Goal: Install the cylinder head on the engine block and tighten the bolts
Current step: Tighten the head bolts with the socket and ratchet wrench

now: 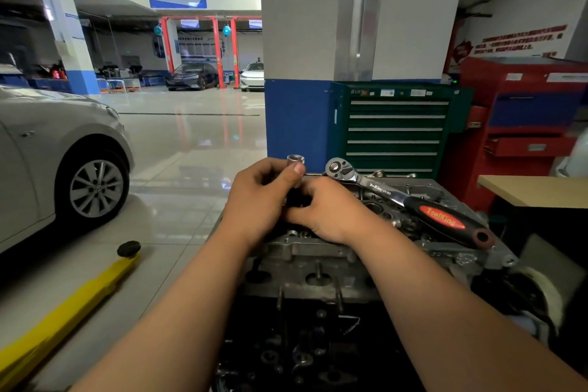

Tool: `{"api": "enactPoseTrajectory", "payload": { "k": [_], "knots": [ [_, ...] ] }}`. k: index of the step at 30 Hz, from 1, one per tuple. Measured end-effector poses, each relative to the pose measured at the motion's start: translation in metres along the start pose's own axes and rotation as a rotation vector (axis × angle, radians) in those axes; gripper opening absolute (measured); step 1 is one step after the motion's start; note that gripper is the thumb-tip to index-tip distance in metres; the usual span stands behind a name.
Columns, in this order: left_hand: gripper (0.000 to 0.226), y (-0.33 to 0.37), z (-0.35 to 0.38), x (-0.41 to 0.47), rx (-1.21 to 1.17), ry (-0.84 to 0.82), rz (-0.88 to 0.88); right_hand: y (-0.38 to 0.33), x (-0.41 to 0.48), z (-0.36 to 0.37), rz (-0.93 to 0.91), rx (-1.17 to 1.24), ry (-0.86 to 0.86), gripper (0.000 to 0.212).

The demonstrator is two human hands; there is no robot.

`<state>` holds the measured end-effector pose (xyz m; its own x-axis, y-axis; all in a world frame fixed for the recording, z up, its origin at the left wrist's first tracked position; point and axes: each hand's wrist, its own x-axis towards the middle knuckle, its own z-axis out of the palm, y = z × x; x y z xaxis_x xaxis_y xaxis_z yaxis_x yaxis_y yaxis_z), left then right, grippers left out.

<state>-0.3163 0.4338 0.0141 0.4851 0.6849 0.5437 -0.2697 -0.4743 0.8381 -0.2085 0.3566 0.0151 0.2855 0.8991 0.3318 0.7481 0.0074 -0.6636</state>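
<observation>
Cylinder head sitting on the engine block, right up front under both forearms. Left hand wrapped around a shiny socket, thumb pressed on its side, open end poking up above the fingers. Right hand curled in just beside the left, fingers tucked down by the base of the socket; can't tell whether anything is pinched in there. Ratchet with a red and black handle lying loose across the top of the head, off to the right. Green tool cabinet behind, silver car at left, yellow lift arm on the floor.
</observation>
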Motion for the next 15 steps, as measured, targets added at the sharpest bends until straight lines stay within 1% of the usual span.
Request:
{"api": "enactPoseTrajectory", "payload": {
  "k": [2,5,7,9,12,15],
  "knots": [
    [0.022,-0.0007,-0.0012,-0.0001,0.012,-0.027,-0.001,-0.0003,0.0002,0.0000,0.001,-0.019,-0.017,0.016],
    [0.027,0.0006,-0.0008,0.0001,0.008,-0.024,-0.035,-0.0002,-0.0002,0.0001,-0.004,-0.010,-0.030,0.013],
    [0.024,0.0021,0.0004,0.0001,0.008,-0.002,-0.047,0.0002,-0.0011,-0.0014,-0.002,0.016,-0.041,0.014],
    [0.019,0.0023,0.0015,-0.0006,-0.003,0.012,-0.043,-0.0003,-0.0021,-0.0040,0.017,0.057,-0.045,0.021],
    [0.031,-0.0005,0.0008,-0.0011,0.012,0.029,-0.036,-0.0012,-0.0012,-0.0033,0.020,0.035,-0.005,0.032],
    [0.022,-0.0010,-0.0008,-0.0012,0.071,0.024,-0.002,-0.0041,0.0007,-0.0012,0.027,-0.034,0.015,0.031]
  ]
}}
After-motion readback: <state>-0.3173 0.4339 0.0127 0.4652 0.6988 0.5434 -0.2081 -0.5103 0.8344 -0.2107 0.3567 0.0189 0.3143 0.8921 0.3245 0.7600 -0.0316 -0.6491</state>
